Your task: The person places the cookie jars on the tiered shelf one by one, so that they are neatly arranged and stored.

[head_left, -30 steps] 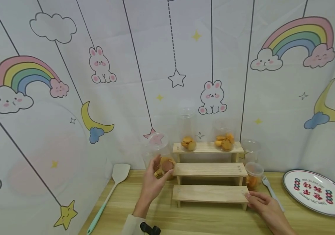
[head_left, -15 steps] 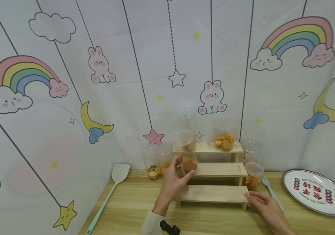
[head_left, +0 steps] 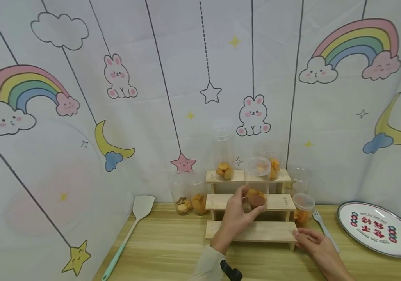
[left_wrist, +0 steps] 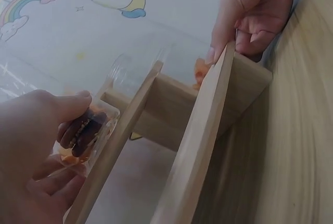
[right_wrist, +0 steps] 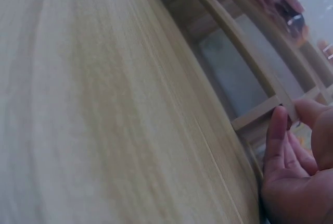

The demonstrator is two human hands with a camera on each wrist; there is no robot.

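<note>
My left hand (head_left: 237, 216) grips a clear plastic jar (head_left: 257, 175) of brown and orange cookies near its base. The jar is at the middle step of a three-step wooden shelf (head_left: 221, 231), its bottom right at the board in the left wrist view. My right hand (head_left: 314, 248) pinches the right end of the lowest step between thumb and fingers, as the right wrist view also shows. On the top step stand a tall jar (head_left: 224, 154) with a few cookies and, partly hidden behind the held jar, another cookie jar (head_left: 275, 168).
Two cookie jars (head_left: 182, 205) stand left of the shelf. On its right are an orange-filled cup (head_left: 303, 212), a clear container (head_left: 300, 175), a fork (head_left: 323, 226) and a plate (head_left: 372, 208). A spatula (head_left: 130, 238) with a green handle lies at the left.
My left hand has carried the cookie jar from beside the shelf rightward to the middle step, uncovering the two jars on the left. My right hand keeps its hold on the lowest step.
</note>
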